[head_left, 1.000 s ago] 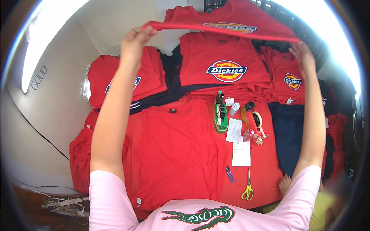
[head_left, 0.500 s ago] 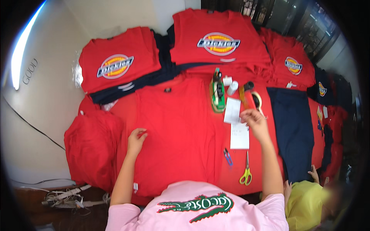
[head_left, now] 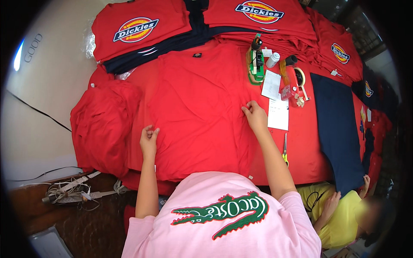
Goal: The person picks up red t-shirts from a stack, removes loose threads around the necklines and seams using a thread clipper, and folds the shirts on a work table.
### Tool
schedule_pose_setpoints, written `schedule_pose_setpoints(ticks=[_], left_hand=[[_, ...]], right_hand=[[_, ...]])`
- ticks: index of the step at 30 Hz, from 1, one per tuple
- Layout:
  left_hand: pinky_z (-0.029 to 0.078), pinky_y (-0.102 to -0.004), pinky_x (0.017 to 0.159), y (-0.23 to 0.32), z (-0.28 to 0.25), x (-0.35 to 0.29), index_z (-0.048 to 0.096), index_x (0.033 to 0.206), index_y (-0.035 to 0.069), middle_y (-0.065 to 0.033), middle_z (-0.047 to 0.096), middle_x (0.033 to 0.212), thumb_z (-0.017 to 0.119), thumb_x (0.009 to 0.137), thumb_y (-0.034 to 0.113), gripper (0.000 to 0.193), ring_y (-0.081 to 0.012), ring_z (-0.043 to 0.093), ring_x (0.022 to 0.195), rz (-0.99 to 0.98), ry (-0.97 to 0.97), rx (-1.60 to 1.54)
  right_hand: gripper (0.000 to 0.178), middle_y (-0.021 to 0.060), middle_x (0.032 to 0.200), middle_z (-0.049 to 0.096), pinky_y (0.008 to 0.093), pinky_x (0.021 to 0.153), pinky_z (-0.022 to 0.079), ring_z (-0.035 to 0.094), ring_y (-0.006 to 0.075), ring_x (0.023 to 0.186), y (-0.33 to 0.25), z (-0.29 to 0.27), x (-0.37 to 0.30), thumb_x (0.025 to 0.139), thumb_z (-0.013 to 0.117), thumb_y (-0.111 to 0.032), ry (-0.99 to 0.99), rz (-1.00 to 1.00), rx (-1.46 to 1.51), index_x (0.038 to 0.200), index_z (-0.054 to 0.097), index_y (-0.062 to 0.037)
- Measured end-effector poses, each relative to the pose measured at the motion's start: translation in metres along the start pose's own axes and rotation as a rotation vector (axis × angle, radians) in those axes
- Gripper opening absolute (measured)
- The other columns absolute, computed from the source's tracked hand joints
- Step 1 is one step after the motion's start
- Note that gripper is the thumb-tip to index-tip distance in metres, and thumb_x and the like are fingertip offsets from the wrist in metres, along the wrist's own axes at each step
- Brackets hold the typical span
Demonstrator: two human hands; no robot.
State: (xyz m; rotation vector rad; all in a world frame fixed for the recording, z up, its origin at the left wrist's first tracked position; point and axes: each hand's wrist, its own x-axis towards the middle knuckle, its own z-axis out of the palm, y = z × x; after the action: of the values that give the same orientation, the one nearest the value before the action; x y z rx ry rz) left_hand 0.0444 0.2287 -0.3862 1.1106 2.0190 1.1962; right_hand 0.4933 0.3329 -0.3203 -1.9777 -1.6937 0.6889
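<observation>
Bright red, the surface carries a plain red fabric shirt spread across its near middle. The left hand reaches straight out, fingers loosely curled at the shirt's left edge; the right hand slants inward, thumb and fingers nearly together at the right edge. Whether either pinches cloth, I cannot tell.

A light glares at left inside the black fisheye rim.
</observation>
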Motion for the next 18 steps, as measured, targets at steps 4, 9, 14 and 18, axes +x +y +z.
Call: schedule_pose_setpoints(ticks=[4,9,14,18], left_hand=[[0.043,-0.0249,0.064,0.006,-0.007,0.018,0.069,0.108,0.001,0.0012,0.06,0.078,0.076,0.096,0.019,0.023,-0.0081,0.051,0.07,-0.017,-0.015,-0.003],[0.042,-0.0233,0.067,0.011,-0.053,0.007,0.065,0.098,0.003,0.003,0.059,0.08,0.07,0.099,0.017,0.015,-0.0056,0.05,0.075,0.052,0.039,-0.067],[0.047,-0.026,0.074,0.005,-0.141,-0.041,0.065,0.092,0.001,-0.0008,0.066,0.082,0.072,0.095,0.012,0.013,-0.0088,0.058,0.079,-0.196,-0.389,0.094],[0.055,-0.0357,0.081,0.033,-0.146,-0.047,0.069,0.095,-0.001,-0.0136,0.075,0.089,0.078,0.086,0.011,0.017,-0.0224,0.073,0.09,-0.424,-0.766,0.797]], right_hand=[[0.031,-0.002,0.069,0.054,0.0304,0.061,0.043,0.055,0.0084,0.067,-0.007,-0.011,-0.001,0.096,0.073,-0.03,-0.308,0.137,0.578,0.087,0.062,-0.0033],[0.039,-0.0049,0.072,0.047,0.0254,0.063,0.033,0.038,0.0056,0.07,0.012,-0.096,-0.057,0.092,0.078,-0.022,-0.327,0.098,0.808,0.068,0.052,-0.0082],[0.038,-0.0039,0.066,0.045,0.0286,0.059,0.035,0.043,0.0072,0.065,0.068,-0.111,-0.129,0.083,0.086,-0.02,-0.787,0.209,0.396,0.063,0.057,-0.0039],[0.021,0.0044,0.073,0.058,0.0349,0.063,0.046,0.057,0.013,0.069,0.077,-0.082,-0.155,0.08,0.086,-0.014,-0.376,0.27,0.152,0.089,0.071,-0.002]])
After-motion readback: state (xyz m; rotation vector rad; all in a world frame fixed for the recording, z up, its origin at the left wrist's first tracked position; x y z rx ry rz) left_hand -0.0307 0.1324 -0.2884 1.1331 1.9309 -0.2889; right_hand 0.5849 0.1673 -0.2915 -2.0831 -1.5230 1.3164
